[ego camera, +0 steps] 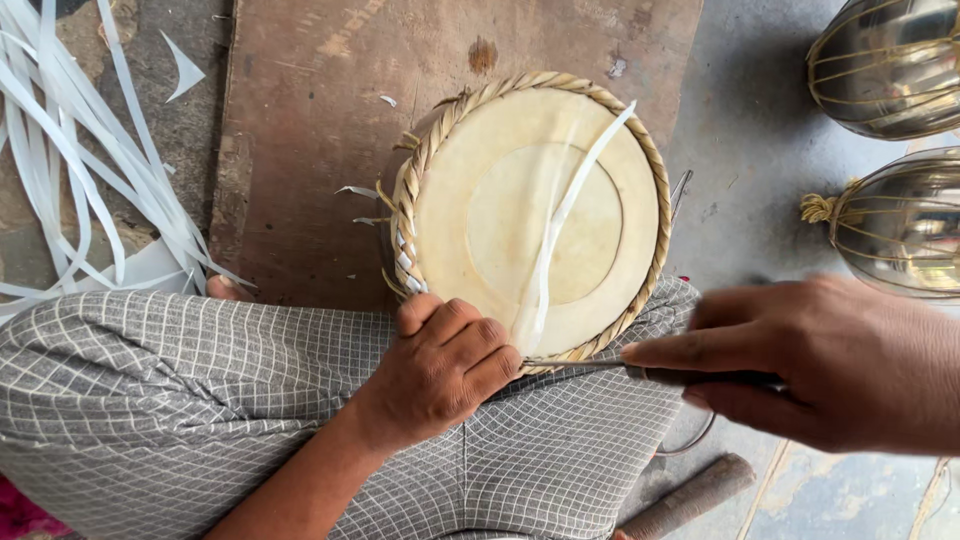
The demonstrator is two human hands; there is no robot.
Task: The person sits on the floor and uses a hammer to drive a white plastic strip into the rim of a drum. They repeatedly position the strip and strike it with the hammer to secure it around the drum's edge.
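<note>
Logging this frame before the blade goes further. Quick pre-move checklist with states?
1. Left hand gripping the near rim of the round, pale skin-covered drum head with braided straw edge: ok.
2. Right hand holding the thin metal blade tool: ok.
3. Blade tip clear of left fingers: not ok, right beside them.
4. White flat strip lying across the drum head, free end visible: ok.
5. Drum head seated firmly on the lap: cannot tell.

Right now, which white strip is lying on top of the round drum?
The single white strip running diagonally across the drum skin, down toward the left hand. The other loose strips lie heaped on the floor, far left.
</note>
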